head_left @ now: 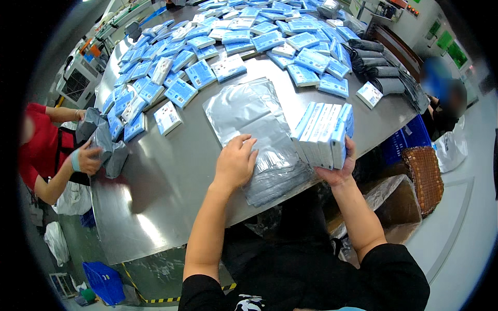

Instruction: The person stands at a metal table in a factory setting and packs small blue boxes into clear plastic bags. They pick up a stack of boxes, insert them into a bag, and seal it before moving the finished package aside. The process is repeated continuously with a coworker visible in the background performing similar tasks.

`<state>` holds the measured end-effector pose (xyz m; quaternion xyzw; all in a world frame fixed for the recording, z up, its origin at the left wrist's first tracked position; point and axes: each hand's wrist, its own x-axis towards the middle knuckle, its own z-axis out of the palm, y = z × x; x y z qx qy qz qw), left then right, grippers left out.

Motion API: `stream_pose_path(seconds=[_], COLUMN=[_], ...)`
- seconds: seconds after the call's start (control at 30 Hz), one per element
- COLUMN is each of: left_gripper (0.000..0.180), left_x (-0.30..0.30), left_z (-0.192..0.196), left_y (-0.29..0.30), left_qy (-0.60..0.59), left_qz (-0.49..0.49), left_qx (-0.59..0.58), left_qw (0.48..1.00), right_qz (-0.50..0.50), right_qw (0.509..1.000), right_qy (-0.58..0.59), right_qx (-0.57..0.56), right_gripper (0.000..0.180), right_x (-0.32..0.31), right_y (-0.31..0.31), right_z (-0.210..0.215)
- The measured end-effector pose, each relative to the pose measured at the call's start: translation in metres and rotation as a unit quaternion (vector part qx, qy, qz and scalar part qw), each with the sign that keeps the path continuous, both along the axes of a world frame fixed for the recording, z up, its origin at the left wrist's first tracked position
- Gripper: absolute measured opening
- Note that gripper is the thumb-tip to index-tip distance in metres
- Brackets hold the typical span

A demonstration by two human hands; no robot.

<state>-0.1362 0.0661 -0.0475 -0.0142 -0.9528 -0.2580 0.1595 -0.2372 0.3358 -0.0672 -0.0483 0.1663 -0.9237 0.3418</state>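
My right hand (340,166) grips a row of several blue-and-white flat packets (322,132) from below and the right side, holding them upright side by side. The packets stand over the right edge of a stack of grey plastic bags (249,114) on the metal table. On the near left part of that stack rests my left hand (236,161), its fingers loosely bent and partly apart, with nothing seen in them. The bags lie flat, their near ends slightly fanned and creased.
A large heap of blue-and-white packets (202,75) covers the far side of the metal table (171,197). Rolled grey bags (371,59) lie at the far right. On the left a co-worker in red (46,145) handles a grey bag (104,140). A lined carton (394,202) stands below right.
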Motion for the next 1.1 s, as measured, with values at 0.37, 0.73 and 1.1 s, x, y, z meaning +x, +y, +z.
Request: stream_pose_path(seconds=[0.37,0.73,1.1], left_gripper=[0.021,0.009,0.016], left_x=[-0.022,-0.027,-0.045], left_z=[0.005,-0.015,-0.019], left_y=[0.033,0.022,-0.001], left_qy=[-0.149,0.001,-0.020], left_qz=[-0.032,0.055,0.102], left_qx=[-0.267,-0.126,0.129], left_qw=[0.952,0.991,0.986], right_qz=[-0.011,0.057,-0.007], right_qw=[0.994,0.918,0.297], right_qy=[-0.075,0.257,0.754], right_qx=[-0.083,0.296,0.585], right_gripper=[0.053,0.086,0.095], right_x=[0.027,0.006,0.016], right_y=[-0.006,0.001,-0.070], right_z=[0.038,0.056,0.054])
